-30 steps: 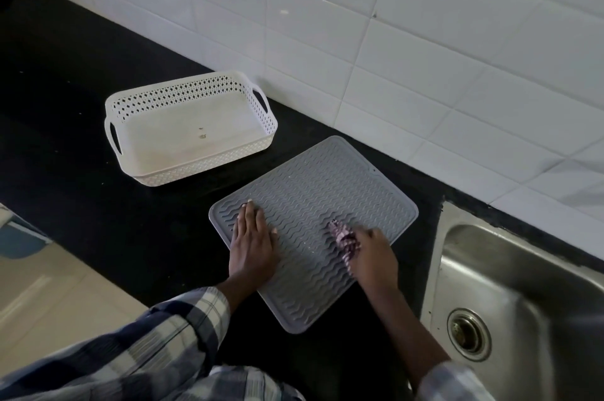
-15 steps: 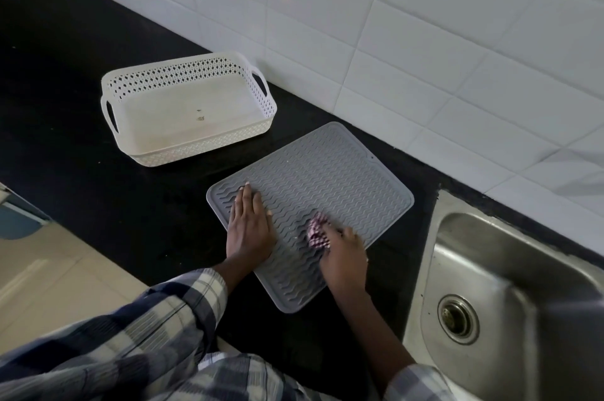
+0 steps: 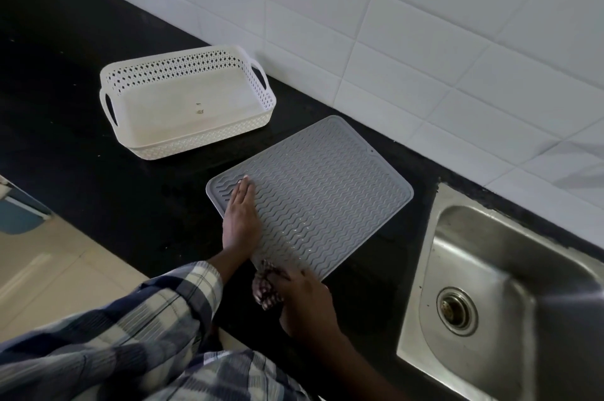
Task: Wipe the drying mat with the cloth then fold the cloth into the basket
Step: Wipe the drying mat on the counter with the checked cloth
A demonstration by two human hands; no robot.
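Note:
A grey ribbed drying mat (image 3: 323, 191) lies on the black counter, turned at an angle. My left hand (image 3: 241, 216) rests flat on the mat's left edge, fingers together and pointing away from me. My right hand (image 3: 305, 297) grips a bunched dark patterned cloth (image 3: 266, 289) at the mat's near corner, with the cloth partly off the mat's edge. A white perforated basket (image 3: 137, 144) with two handles stands to the upper left of the mat, with nothing in it but a small mark on its floor.
A steel sink (image 3: 510, 296) with a round drain (image 3: 457, 310) sits right of the mat. White wall tiles (image 3: 408, 24) run behind the black counter (image 3: 98, 188). The counter's front edge drops to a beige floor (image 3: 42, 270) at the lower left.
My right hand has dragged the cloth from the mat's right-middle across and down to its near corner. My left hand has stayed pressed on the left edge.

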